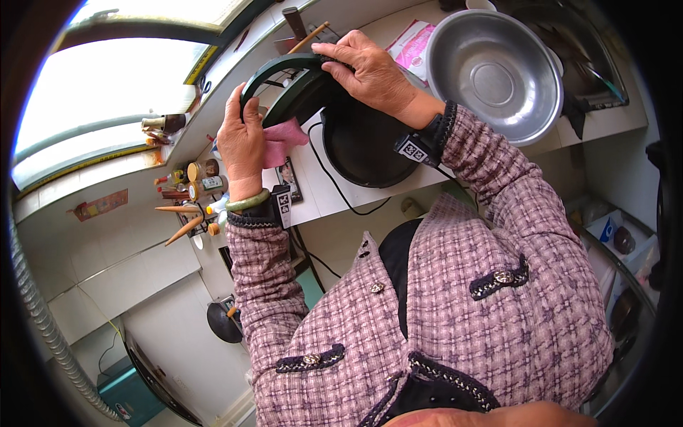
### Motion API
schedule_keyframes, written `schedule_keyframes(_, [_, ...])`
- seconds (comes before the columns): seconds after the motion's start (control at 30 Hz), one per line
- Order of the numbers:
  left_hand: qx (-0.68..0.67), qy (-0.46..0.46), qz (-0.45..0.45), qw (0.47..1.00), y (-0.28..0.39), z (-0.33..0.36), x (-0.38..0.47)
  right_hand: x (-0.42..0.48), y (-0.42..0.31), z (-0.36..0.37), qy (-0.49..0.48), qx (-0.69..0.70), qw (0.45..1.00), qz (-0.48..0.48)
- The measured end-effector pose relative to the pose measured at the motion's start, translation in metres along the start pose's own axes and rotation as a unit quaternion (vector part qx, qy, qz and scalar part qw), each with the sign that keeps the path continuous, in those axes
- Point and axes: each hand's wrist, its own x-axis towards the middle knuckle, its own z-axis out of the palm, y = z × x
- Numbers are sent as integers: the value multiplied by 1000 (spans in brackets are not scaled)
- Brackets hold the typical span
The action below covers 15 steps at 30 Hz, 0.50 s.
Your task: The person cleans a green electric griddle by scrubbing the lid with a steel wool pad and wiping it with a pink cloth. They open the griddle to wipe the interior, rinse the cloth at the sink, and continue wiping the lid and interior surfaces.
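Note:
My left hand point(241, 141) grips the dark green curved rim point(277, 63) of what looks like the raised lid of an electric pan. A pink cloth point(282, 140) hangs beside that palm, against the lid's lower edge. At the rim's far end, my right hand point(371, 74) pinches a small dark textured pad point(341, 62), probably a scourer, its fingers pressed to the rim. Below the right forearm lies the round black pan point(368, 147), partly hidden by the wrist. A black cord point(336, 197) loops over the counter edge.
A large steel basin point(493, 80) stands on the right, by a dark stove top point(613, 69). Behind it lies a pink-and-white packet point(411, 45). Seasoning jars point(203, 179) and a utensil rack with wooden handles point(184, 229) stand left. A window point(117, 96) lies beyond.

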Motion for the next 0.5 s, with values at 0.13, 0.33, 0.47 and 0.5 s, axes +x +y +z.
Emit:
schedule_keyframes(0.13, [-9,-7,10,1000,-2,-5,3,3,18,3,5,-28,999,-18])
schedule_keyframes(0.33, [14,0,17,1000,-9,-10,10,1,39,-1,-22,-29,995,94])
schedule_keyframes(0.47, [45,6,11,999,-15,-14,17,9,15,4,16,-44,991,125])
schedule_keyframes(0.5, [47,-4,7,999,-15,-13,19,11,10,7,20,-19,998,49])
